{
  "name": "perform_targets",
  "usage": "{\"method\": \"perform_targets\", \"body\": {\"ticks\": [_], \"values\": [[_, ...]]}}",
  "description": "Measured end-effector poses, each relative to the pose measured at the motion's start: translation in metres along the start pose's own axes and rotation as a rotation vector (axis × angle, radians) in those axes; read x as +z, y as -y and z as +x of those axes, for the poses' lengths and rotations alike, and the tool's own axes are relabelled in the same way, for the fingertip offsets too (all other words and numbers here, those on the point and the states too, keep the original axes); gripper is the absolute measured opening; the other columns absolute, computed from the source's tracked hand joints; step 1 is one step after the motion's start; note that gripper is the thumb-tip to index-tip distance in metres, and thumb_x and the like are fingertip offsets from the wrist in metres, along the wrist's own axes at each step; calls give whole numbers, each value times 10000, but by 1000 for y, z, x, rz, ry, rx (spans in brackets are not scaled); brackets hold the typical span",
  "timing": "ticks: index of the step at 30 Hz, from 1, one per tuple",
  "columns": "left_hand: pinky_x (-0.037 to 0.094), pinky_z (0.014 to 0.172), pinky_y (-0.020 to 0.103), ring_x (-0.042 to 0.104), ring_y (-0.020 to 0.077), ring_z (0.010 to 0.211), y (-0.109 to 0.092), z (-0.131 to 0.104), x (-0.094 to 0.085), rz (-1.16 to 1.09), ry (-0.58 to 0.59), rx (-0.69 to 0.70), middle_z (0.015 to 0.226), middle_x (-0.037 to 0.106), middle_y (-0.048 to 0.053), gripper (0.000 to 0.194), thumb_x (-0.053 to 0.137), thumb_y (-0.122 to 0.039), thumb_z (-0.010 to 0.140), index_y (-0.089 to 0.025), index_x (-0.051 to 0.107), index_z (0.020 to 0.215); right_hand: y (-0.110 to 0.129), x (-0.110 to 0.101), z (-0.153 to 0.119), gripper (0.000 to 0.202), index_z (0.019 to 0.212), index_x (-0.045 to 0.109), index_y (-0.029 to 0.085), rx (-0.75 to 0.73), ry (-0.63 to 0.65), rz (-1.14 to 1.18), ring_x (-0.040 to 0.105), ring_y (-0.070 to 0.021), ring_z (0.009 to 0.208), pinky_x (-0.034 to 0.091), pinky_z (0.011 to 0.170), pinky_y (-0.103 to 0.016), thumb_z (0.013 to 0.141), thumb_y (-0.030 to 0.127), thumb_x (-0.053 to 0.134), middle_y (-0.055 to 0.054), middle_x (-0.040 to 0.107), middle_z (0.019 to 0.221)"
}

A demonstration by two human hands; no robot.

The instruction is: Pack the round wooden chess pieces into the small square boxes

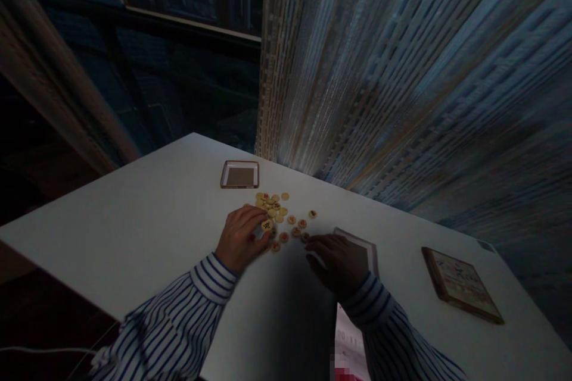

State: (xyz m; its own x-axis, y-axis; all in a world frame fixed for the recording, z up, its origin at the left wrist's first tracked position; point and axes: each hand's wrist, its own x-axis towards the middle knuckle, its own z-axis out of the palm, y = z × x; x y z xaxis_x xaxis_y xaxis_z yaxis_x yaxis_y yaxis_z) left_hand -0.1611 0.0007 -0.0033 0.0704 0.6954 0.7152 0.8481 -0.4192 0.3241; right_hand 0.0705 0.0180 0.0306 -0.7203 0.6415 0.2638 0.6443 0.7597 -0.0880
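Round wooden pieces [274, 206] with red or black characters lie in a loose pile at the middle of the white table [174, 190]. My left hand [243, 235] holds one piece with a black character [267, 225] between thumb and fingers, at the near left side of the pile. Several red-marked pieces [284, 237] lie between my hands. My right hand [335, 262] is over the table right of them, its fingertips at a dark-marked piece [305, 237]. Whether those fingers grip it is too dark to tell. Another black-marked piece [313, 214] lies farther back.
An open shallow tray [240, 175] stands behind the pile. A second flat tray [374, 253] is partly under my right hand. A flat box with writing [462, 284] lies at the right. A lit phone screen [348, 339] is near my right sleeve. Curtains [357, 71] hang behind the table.
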Motion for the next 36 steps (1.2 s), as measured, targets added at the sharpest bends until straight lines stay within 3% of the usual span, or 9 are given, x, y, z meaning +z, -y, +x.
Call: {"method": "perform_targets", "body": {"ticks": [12, 18, 23, 27, 36], "values": [[494, 736, 361, 622, 193, 817, -25, -5, 1, -154, -9, -4, 861, 687, 78, 195, 600, -246, 750, -170, 603, 930, 3, -6, -4, 110, 778, 621, 192, -15, -253, 72, 628, -150, 664, 425, 603, -259, 779, 158, 516, -47, 697, 762], [496, 698, 332, 630, 177, 752, -50, -5, 1, -209, 16, 24, 803, 688, 57, 186, 614, -264, 749, -184, 609, 917, 7, -7, -12, 127, 785, 637, 173, 115, -341, 458, 634, -138, 631, 482, 585, -241, 801, 197, 513, -51, 687, 699], [484, 700, 324, 625, 176, 770, -69, -2, 2, -198, -17, 118, 816, 690, 55, 180, 608, -267, 762, -182, 604, 920, 10, -6, -21, 169, 833, 653, 170, 352, -257, 841, 638, -152, 630, 506, 574, -264, 760, 305, 583, -55, 696, 712], [468, 687, 317, 623, 171, 747, -82, 1, 4, -188, 17, 157, 803, 688, 55, 152, 590, -280, 780, -180, 611, 892, 12, -8, -25, 216, 794, 659, 162, 435, -258, 1127, 622, -146, 621, 507, 575, -273, 710, 361, 643, -43, 677, 686], [490, 704, 341, 626, 185, 784, -98, 0, 12, -321, 101, 153, 848, 688, 63, 238, 599, -299, 780, -185, 599, 989, 12, -16, -36, 215, 747, 667, 171, 540, -316, 1398, 643, -146, 652, 520, 589, -267, 650, 360, 703, -37, 697, 702]]}}
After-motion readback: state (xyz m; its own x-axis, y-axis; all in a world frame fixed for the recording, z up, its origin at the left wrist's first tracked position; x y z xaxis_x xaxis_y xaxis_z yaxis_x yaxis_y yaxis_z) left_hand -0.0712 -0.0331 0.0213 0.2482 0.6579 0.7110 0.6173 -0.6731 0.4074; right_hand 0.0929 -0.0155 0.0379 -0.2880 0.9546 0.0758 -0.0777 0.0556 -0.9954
